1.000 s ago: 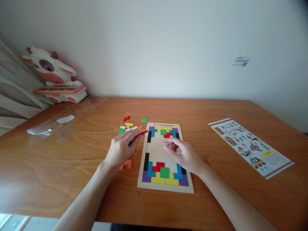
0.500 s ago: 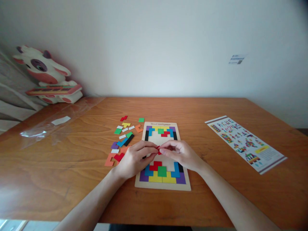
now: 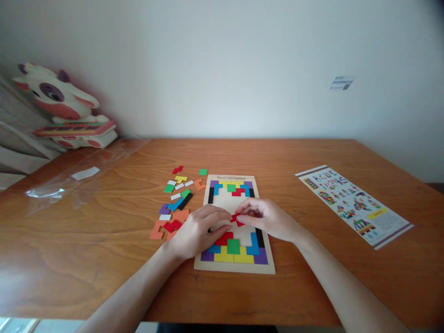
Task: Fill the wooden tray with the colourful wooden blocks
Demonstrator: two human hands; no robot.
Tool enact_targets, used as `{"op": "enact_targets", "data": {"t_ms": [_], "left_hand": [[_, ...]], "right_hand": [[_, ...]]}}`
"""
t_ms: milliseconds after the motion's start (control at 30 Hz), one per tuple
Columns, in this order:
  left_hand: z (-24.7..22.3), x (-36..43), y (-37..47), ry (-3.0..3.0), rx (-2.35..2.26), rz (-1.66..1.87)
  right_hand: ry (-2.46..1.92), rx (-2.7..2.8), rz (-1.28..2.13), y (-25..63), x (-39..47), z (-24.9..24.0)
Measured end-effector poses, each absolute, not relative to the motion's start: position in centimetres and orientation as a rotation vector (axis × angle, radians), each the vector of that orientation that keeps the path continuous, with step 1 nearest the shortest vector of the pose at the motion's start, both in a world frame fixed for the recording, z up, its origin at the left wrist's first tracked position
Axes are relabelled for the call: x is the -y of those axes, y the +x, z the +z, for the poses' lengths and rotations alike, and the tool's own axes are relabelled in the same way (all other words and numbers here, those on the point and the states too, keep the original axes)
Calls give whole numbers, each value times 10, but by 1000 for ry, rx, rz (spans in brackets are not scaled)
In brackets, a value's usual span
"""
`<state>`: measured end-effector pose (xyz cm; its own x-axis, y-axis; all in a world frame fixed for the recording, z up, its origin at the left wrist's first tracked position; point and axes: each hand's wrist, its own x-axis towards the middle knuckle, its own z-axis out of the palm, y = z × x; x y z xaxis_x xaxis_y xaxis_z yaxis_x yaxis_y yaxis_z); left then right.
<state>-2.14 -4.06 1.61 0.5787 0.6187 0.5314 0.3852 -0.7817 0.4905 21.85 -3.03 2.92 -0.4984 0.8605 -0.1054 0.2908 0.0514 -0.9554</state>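
A red zigzag puzzle piece is over the middle of the wooden puzzle board, pinched between the thumb and fingers of my right hand. My left hand reaches across the board's left side, its thumb apart from its stretched fingers. Those fingertips are close to the red piece's left end; whether they touch it I cannot tell. Purple, yellow, blue, green, red and black pieces lie along the board's top and bottom. My hands hide parts of both sides.
Loose coloured pieces, such as a yellow one and an orange one, lie left of the board. A printed pattern sheet is on the right. Clear plastic wrapping and a toy cow with a keyboard are at the left.
The red piece has moved slightly right and down with my right hand and shows more of its face. My left thumb and fingers have spread away from it.
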Motion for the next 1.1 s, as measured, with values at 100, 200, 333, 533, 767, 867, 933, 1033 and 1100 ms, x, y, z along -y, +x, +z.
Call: {"op": "enact_targets", "data": {"t_ms": [100, 200, 333, 533, 767, 867, 933, 1033, 1100], "left_hand": [[23, 39, -25, 2642, -703, 854], [32, 39, -28, 2696, -574, 694], [36, 42, -28, 2659, -532, 583], [34, 45, -27, 2657, -564, 505], [34, 45, -27, 2659, -567, 495], [32, 44, -28, 2655, -572, 480], [32, 44, -28, 2653, -575, 468], [32, 44, -28, 2657, -578, 464], [32, 44, -28, 2660, -578, 470]], "right_hand": [[-1191, 1834, 1518, 225, 30, 29], [-1245, 1845, 1506, 227, 31, 28], [-1297, 1899, 1495, 225, 34, 30], [-1361, 2049, 1328, 222, 36, 33], [-1342, 2178, 1168, 218, 36, 34], [-1324, 2243, 1131, 218, 37, 36], [-1336, 2252, 1183, 218, 37, 38], [-1351, 2239, 1264, 220, 37, 39], [-1335, 2259, 1258, 221, 37, 39]]}}
